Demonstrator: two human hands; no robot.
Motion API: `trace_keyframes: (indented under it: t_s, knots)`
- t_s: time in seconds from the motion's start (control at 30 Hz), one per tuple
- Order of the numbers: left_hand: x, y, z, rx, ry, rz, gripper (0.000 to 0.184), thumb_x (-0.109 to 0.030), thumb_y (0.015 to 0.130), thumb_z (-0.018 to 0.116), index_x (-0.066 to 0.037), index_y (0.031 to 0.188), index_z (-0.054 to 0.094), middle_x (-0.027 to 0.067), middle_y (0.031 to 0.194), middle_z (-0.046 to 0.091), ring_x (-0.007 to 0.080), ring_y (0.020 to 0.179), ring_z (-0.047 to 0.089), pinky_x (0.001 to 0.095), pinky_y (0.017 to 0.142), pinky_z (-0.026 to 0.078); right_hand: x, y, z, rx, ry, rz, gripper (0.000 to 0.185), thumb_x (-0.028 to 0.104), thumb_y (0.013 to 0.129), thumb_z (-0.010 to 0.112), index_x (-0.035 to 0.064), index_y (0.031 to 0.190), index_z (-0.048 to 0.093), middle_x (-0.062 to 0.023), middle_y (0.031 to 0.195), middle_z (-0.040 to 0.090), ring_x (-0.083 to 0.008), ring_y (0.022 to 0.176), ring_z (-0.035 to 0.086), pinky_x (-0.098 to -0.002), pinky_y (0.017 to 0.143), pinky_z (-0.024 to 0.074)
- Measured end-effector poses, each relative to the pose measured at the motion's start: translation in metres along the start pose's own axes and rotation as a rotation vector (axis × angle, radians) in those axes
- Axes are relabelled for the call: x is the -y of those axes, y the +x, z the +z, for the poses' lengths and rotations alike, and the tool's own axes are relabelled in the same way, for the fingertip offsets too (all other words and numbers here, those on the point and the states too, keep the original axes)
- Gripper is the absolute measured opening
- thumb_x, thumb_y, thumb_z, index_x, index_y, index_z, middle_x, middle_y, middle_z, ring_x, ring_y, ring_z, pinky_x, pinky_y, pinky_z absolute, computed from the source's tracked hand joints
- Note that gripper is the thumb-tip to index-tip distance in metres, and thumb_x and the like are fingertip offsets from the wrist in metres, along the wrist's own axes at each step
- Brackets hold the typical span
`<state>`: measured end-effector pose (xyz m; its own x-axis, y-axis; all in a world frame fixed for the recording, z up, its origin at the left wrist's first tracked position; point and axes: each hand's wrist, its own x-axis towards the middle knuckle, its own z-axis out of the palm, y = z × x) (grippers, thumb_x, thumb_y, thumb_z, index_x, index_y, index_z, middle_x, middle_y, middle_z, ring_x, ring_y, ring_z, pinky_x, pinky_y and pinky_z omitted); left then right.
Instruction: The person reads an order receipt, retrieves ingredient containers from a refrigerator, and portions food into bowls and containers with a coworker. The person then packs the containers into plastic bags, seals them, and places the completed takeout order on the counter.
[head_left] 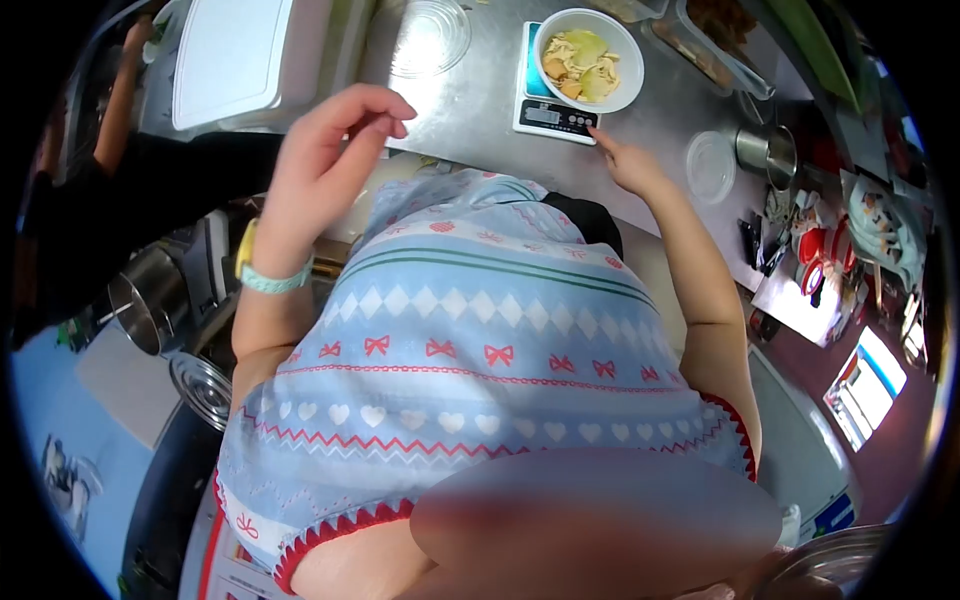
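My right hand [633, 165] reaches to a kitchen scale [558, 119], with its index finger stretched onto the buttons at the panel's right end and the other fingers folded in. On the scale stands a white bowl [632, 62] with pale green and yellowish sliced food [585, 65] in it. My left hand [335, 165] hangs over the front edge of the steel counter [470, 115], left of the scale. Its fingers are loosely bent, slightly blurred, and nothing shows in them. A yellow-and-mint band [272, 280] circles that wrist.
Left of the scale are a round clear lid [430, 35] and a white lidded tub [232, 62]. To the right lie another clear lid [711, 166], a metal pot [766, 155] and a food container [710, 50]. Another person's arm [122, 95] is at far left.
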<state>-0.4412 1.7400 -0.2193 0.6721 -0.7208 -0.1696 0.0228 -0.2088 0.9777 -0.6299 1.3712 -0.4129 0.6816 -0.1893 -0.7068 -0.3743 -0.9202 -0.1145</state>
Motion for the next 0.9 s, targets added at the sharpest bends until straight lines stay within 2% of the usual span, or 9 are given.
trace_keyframes:
  t_s: [0.13, 0.23, 0.33, 0.5, 0.63, 0.67, 0.73, 0.77, 0.9]
  knots:
    - [-0.01, 0.008, -0.049, 0.02, 0.067, 0.174, 0.022, 0.006, 0.087, 0.046, 0.001, 0.102, 0.062, 0.0037, 0.09, 0.061, 0.0109, 0.084, 0.057, 0.022, 0.076, 0.045, 0.004, -0.015, -0.001, -0.039, 0.134, -0.034, 0.047, 0.017, 0.092, 0.042, 0.0259, 0.138, 0.05, -0.0153, 0.107, 0.067, -0.0306, 0.093, 0.066, -0.0424, 0.081, 0.0515]
    - [-0.018, 0.017, -0.076, 0.044, 0.27, 0.24, 0.024, 0.007, 0.083, 0.049, 0.0, 0.1, 0.064, 0.0063, 0.089, 0.062, 0.0143, 0.081, 0.058, 0.0234, 0.074, 0.046, 0.025, -0.033, -0.045, 0.307, 0.479, 0.009, 0.037, 0.02, 0.095, 0.046, 0.0137, 0.13, 0.058, -0.0086, 0.097, 0.068, -0.0185, 0.081, 0.063, -0.033, 0.076, 0.0515]
    - [-0.027, 0.025, -0.099, 0.051, 0.534, 0.463, 0.023, 0.005, 0.073, 0.055, -0.004, 0.092, 0.066, 0.0114, 0.089, 0.064, 0.0284, 0.079, 0.062, 0.036, 0.074, 0.051, 0.084, -0.061, -0.146, 0.301, 0.622, -0.178, 0.029, 0.022, 0.097, 0.051, 0.0098, 0.12, 0.064, -0.0051, 0.099, 0.067, -0.014, 0.084, 0.062, -0.0304, 0.08, 0.0507]
    - [-0.026, 0.038, -0.127, 0.004, 0.552, 0.561, 0.024, 0.008, 0.069, 0.054, -0.003, 0.088, 0.064, 0.0098, 0.08, 0.061, 0.0265, 0.071, 0.057, 0.0354, 0.065, 0.046, 0.164, -0.016, -0.318, -0.527, 0.866, -0.709, 0.018, 0.01, 0.095, 0.05, 0.0009, 0.103, 0.064, -0.0034, 0.095, 0.063, -0.0114, 0.088, 0.057, -0.025, 0.081, 0.047]
    - [-0.014, 0.027, -0.147, -0.071, 0.561, 0.561, 0.022, 0.006, 0.07, 0.057, -0.003, 0.088, 0.064, 0.0091, 0.078, 0.061, 0.0261, 0.07, 0.056, 0.0358, 0.065, 0.046, 0.237, 0.054, -0.453, -1.097, 0.334, -0.967, 0.02, 0.018, 0.098, 0.051, 0.004, 0.105, 0.063, -0.0042, 0.104, 0.064, -0.0089, 0.095, 0.06, -0.0221, 0.075, 0.0475]
    - [-0.01, 0.025, -0.152, -0.079, 0.56, 0.557, 0.021, 0.006, 0.071, 0.057, -0.003, 0.088, 0.064, 0.009, 0.077, 0.061, 0.0264, 0.07, 0.056, 0.0356, 0.066, 0.045, 0.253, 0.107, -0.498, -0.943, 0.241, -0.705, 0.042, 0.019, 0.091, 0.056, 0.004, 0.13, 0.05, -0.0125, 0.115, 0.063, -0.0228, 0.101, 0.062, -0.0329, 0.088, 0.0497]
    - [-0.003, 0.021, -0.159, -0.1, 0.542, 0.544, 0.022, 0.007, 0.07, 0.057, -0.003, 0.088, 0.065, 0.0089, 0.077, 0.061, 0.0267, 0.07, 0.056, 0.0353, 0.066, 0.045, 0.281, 0.13, -0.531, -0.85, 0.184, -0.496, 0.056, 0.028, 0.087, 0.063, 0.0037, 0.134, 0.047, -0.0187, 0.118, 0.062, -0.0285, 0.106, 0.062, -0.0349, 0.091, 0.049]
    - [0.0, 0.018, -0.162, -0.142, 0.525, 0.515, 0.022, 0.007, 0.07, 0.057, -0.003, 0.088, 0.065, 0.0088, 0.077, 0.061, 0.0271, 0.07, 0.056, 0.0354, 0.066, 0.045, 0.252, 0.211, -0.557, -1.079, -0.284, -0.629, 0.06, 0.031, 0.085, 0.065, 0.0057, 0.136, 0.046, -0.0216, 0.12, 0.061, -0.0318, 0.105, 0.061, -0.0379, 0.091, 0.0487]
    - [0.01, 0.009, -0.176, -0.236, 0.488, 0.43, 0.02, 0.005, 0.072, 0.058, -0.004, 0.087, 0.067, 0.0088, 0.079, 0.064, 0.0277, 0.073, 0.059, 0.0364, 0.068, 0.048, 0.295, 0.172, -0.577, -0.532, -0.195, -0.336, 0.066, 0.03, 0.081, 0.071, 0.019, 0.14, 0.045, -0.0217, 0.115, 0.063, -0.0334, 0.102, 0.062, -0.041, 0.09, 0.0488]
